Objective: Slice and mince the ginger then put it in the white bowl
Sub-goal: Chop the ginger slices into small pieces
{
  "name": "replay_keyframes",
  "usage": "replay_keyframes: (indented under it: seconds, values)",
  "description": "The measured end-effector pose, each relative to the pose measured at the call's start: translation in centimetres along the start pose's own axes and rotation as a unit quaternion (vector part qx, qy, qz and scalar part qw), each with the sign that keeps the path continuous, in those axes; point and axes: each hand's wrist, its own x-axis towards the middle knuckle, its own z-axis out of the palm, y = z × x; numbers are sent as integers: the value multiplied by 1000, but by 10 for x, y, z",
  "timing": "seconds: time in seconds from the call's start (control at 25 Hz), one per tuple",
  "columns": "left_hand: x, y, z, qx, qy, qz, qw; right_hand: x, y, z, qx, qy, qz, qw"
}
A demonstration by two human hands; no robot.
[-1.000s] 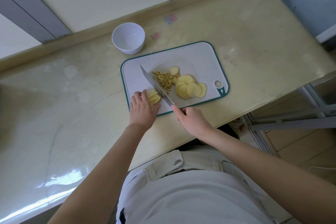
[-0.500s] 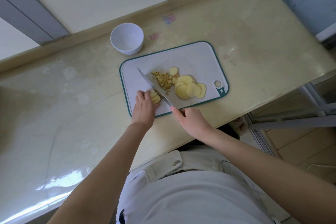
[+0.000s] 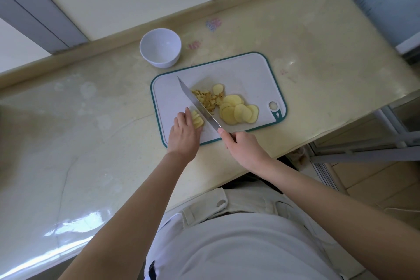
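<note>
Knife (image 3: 197,103) slightly farther up board (image 3: 250,70), perhaps against ginger stack (image 3: 197,120).

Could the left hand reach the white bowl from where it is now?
Probably yes. The left hand holds ginger slices on the cutting board; the white bowl stands just beyond the board's far corner, with nothing between them.

Near the front left of a cutting board (image 3: 250,68), a small fanned stack of ginger slices (image 3: 197,120), pale yellow, just left of a knife (image 3: 197,103) blade. Right of the blade, a loose heap of mince (image 3: 205,99). Beside that, one lone slice (image 3: 217,89) and overlapping round slices (image 3: 238,111), lying flat. Off the board's back left corner, a white bowl (image 3: 160,48), upright, showing only its white inside.
</note>
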Motion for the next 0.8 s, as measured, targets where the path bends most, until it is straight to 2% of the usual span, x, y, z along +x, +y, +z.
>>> replay_keyframes:
  seconds: [0.36, 0.8]
  values:
    - [0, 3, 11, 116, 10, -9, 993, -5, -9, -4, -50, -5, -7, 999]
    - [-1, 10, 11, 128, 6, -33, 991, -6, -8, -1, -66, -8, -14, 998]
